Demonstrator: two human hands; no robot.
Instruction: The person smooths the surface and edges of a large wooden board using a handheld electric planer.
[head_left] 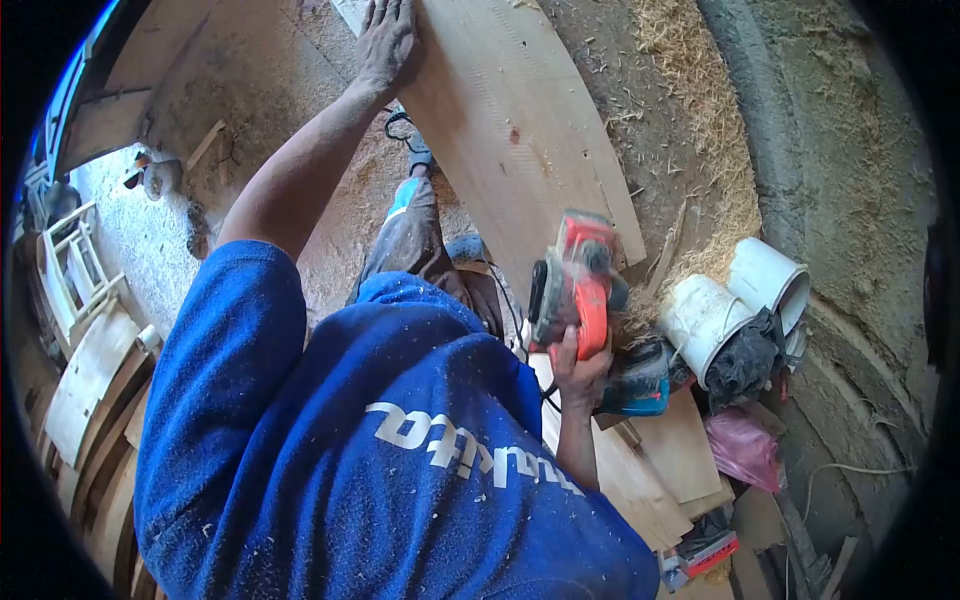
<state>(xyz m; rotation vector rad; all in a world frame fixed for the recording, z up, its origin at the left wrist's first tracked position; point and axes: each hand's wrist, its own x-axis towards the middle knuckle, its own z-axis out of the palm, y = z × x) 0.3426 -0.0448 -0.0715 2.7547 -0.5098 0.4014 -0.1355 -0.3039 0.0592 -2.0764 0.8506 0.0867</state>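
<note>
A wide pale wooden board (500,130) with a curved right edge stretches away from my body, marked by a small reddish knot. My left hand (388,45) lies at its left edge near the far end, fingers stretched out along the wood. Close to my body, my right hand (580,370) is closed round the handle of a red and black electric planer (588,285). The planer overlaps the near end of the board in this view, and dust covers its casing. Its underside is hidden.
Wood shavings (715,130) heap along the board's right. White buckets (705,315) stand beside the planer, one holding black plastic. A teal power tool (640,385), a pink bag (742,448) and wooden offcuts (640,480) lie nearby. Curved wooden pieces (95,385) are stacked at left.
</note>
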